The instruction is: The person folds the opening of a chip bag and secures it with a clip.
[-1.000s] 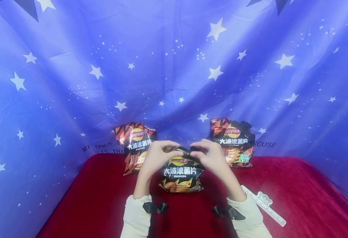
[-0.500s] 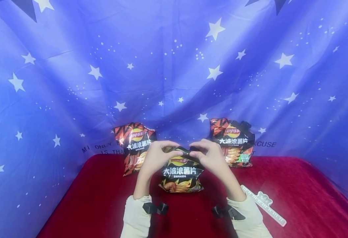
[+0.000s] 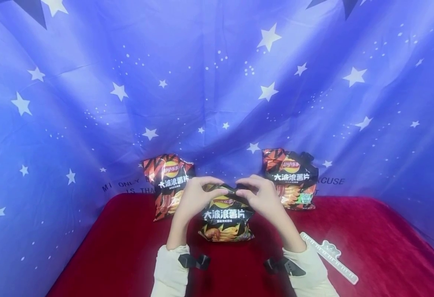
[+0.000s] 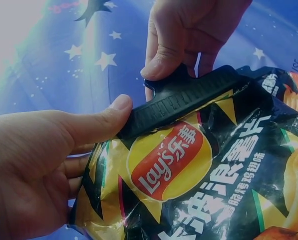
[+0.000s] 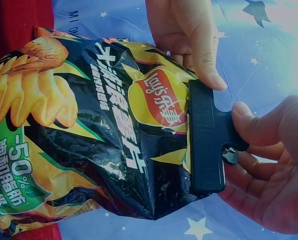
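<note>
A black and yellow Lay's chip bag point(image 3: 224, 227) stands on the red cloth between the two hands. Across its folded top sits a black bag clip point(image 5: 206, 145), seen best in the wrist views. My left hand point(image 3: 194, 198) pinches the bag's top corner, its thumb at the end of the clip and its other fingers partly hidden behind the bag. The clip's handle is pinched between thumb and fingers of my right hand point(image 3: 265, 198). In the right wrist view the clip's bar lies flat along the bag's top edge.
A red and black chip bag point(image 3: 169, 181) stands behind on the left. Another chip bag point(image 3: 291, 181), with a black clip point(image 3: 305, 157) at its top corner, stands behind on the right. A white strip with piano-key marks point(image 3: 329, 258) lies near the right forearm. Blue star-printed cloth hangs behind.
</note>
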A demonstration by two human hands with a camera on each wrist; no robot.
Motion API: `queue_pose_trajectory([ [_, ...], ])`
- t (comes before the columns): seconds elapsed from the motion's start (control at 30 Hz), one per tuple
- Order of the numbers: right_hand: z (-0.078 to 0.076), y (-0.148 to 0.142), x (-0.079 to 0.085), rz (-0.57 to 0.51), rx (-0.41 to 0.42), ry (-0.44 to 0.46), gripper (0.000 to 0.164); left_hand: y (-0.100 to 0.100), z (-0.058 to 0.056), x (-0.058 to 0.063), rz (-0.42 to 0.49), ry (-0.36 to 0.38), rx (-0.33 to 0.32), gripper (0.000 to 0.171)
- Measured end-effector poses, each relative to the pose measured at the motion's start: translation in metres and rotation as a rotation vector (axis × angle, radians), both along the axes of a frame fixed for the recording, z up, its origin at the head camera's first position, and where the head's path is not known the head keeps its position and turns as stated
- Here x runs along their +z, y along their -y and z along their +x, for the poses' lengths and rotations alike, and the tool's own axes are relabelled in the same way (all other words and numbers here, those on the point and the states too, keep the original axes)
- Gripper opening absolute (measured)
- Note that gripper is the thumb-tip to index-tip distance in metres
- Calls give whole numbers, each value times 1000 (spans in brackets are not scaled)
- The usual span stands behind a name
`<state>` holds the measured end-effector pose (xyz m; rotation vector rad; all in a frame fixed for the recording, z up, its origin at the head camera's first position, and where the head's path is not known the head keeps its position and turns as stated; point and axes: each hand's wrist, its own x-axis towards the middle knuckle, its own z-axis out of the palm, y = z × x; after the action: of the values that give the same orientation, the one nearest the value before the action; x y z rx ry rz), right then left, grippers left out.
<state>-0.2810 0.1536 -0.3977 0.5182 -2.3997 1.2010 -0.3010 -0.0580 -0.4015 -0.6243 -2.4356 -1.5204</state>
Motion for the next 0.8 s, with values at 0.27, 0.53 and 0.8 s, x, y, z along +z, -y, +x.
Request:
queue_pose_trajectory([
  [0.27, 0, 0, 2, 8, 8, 30, 28, -5, -1, -2, 37, -18, 36, 18],
  [0.53, -1, -8, 5, 15, 118, 85, 35, -10, -4, -6, 31, -135, 127, 12],
  [0.8, -5, -22, 4, 244, 172, 298, 30, -2, -6, -6, 28, -123, 50, 26],
])
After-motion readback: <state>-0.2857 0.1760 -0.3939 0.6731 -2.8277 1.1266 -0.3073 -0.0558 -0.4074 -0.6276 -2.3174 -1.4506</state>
